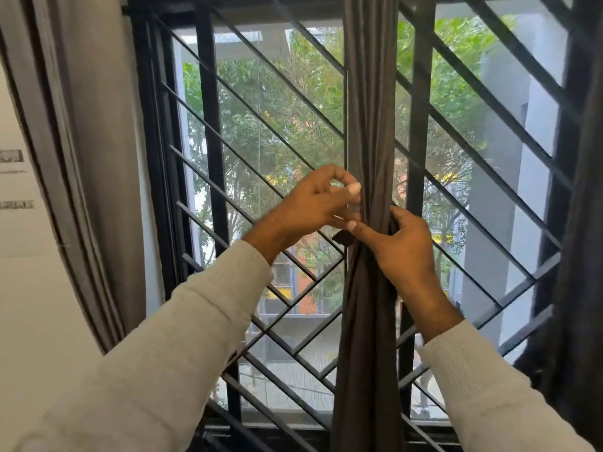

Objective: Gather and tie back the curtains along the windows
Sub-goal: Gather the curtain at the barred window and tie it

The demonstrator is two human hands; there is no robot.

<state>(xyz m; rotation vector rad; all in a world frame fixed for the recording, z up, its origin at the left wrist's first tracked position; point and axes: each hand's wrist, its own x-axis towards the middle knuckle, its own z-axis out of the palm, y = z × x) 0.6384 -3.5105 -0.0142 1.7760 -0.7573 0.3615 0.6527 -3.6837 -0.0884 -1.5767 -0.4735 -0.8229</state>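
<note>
A dark curtain hangs upright in a narrow gathered bundle before the window grille, top and bottom cut off. The right hand grips its pinched middle; the left hand pinches at its left edge, near a small tie end, mostly hidden.

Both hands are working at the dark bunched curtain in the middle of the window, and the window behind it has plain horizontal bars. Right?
Not quite: the head view shows diagonal bars on the window grille. Both the left hand and right hand are at the dark bunched curtain.
</note>
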